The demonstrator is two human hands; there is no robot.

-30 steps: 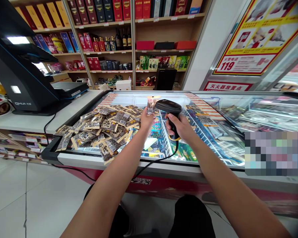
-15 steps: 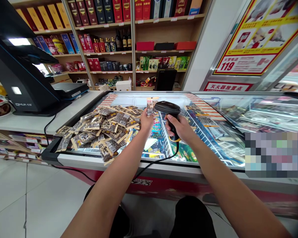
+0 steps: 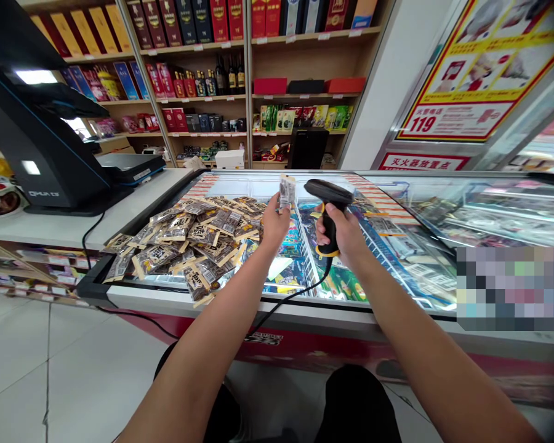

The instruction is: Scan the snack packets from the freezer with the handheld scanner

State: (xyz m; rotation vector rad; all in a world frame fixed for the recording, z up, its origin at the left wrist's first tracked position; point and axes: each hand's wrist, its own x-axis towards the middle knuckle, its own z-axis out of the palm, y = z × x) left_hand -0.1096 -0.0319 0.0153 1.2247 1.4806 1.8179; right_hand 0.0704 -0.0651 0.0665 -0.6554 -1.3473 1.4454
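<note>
My left hand pinches a small snack packet by its edge and holds it upright above the freezer. In my right hand is a black handheld barcode scanner, its fingers wrapped round the handle. The scanner head is just right of the packet, with a gap between them. From the handle's base a black cable droops toward the freezer's front edge. A heap of similar snack packets lies on the freezer's glass top, left of my left hand.
Below my hands is a chest freezer with wire baskets of colourful packs under glass. A black scale machine stands on the counter at left. Shelves of boxes and bottles line the back. Several loose packets lie at right.
The scanner has moved right, away from the packet. My left hand has raised the packet slightly and shifted it a little to the right.
</note>
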